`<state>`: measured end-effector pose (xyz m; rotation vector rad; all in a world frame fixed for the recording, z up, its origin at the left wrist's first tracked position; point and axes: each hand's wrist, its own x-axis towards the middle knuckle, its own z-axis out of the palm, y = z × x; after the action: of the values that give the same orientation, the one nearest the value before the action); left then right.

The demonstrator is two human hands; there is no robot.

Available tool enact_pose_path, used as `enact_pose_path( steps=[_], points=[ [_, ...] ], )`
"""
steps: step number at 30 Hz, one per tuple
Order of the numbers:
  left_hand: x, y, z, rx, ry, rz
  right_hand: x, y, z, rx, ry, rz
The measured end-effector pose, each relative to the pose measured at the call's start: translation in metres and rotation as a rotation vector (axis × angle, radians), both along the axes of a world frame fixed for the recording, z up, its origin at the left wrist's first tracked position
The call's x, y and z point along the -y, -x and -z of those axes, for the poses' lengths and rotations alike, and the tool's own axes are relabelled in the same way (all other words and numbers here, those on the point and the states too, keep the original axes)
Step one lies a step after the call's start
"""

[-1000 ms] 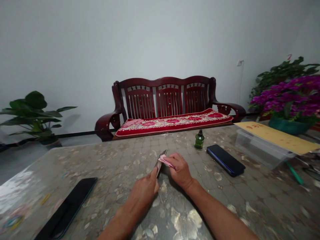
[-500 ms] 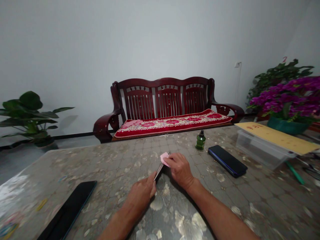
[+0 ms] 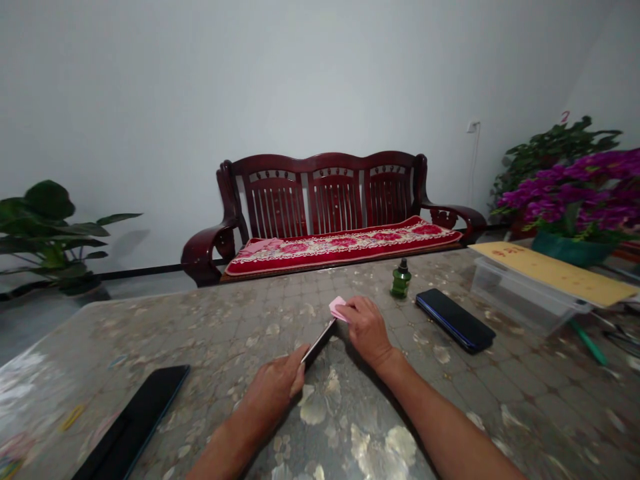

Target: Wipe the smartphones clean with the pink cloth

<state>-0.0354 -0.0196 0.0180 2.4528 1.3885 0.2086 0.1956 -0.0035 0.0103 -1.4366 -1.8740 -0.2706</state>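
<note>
My left hand (image 3: 277,382) is closed round the near end of a thin, dark, flat object with a pale edge (image 3: 319,342); it slants up and to the right over the table, and I cannot make out exactly what it is. Pinched between the fingers of my right hand (image 3: 367,330) is a small folded pink paper (image 3: 337,308). The paper is at the far tip of the thin object, touching it or very close.
On the patterned table (image 3: 240,320) lie a black phone (image 3: 455,320) and a green bottle (image 3: 401,280) to the right, beside a clear box (image 3: 525,297) under a yellow sheet (image 3: 550,270). A long black device (image 3: 135,420) lies at left.
My right hand has moved slightly right and up with the pink paper. My left hand has shifted left and down, and more of the thin object shows between the hands.
</note>
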Motion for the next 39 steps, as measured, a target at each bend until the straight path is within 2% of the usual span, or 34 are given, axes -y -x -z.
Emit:
enact_pose_path(
  steps=[4,9,11,15,17,26,30,35,39],
  points=[
    [-0.002,0.003,0.003,0.043,-0.003,0.0,0.005,0.007,0.002,0.027,-0.068,-0.019],
    [-0.005,0.007,0.006,0.139,-0.03,0.038,0.012,0.023,0.005,0.168,-0.161,-0.244],
    [-0.006,0.008,0.005,0.177,-0.016,0.049,0.01,0.019,0.004,0.146,-0.128,-0.215],
    [-0.006,0.009,0.001,0.164,0.037,0.032,-0.001,-0.001,0.004,-0.03,-0.023,-0.034],
    [-0.007,0.009,0.0,0.16,0.049,0.027,-0.005,-0.009,0.006,-0.14,0.023,-0.015],
    [-0.005,0.013,-0.007,0.34,0.079,0.068,-0.021,-0.008,0.016,-0.804,0.262,-0.217],
    [-0.003,0.013,-0.003,0.377,0.061,0.066,-0.024,-0.006,0.02,-1.077,0.358,-0.272],
    [0.0,0.012,0.01,0.396,0.045,0.063,-0.02,-0.001,0.013,-1.161,0.287,-0.287],
    [0.001,0.011,0.018,0.455,0.057,0.081,-0.013,0.004,0.006,-1.071,0.168,-0.291]
  ],
)
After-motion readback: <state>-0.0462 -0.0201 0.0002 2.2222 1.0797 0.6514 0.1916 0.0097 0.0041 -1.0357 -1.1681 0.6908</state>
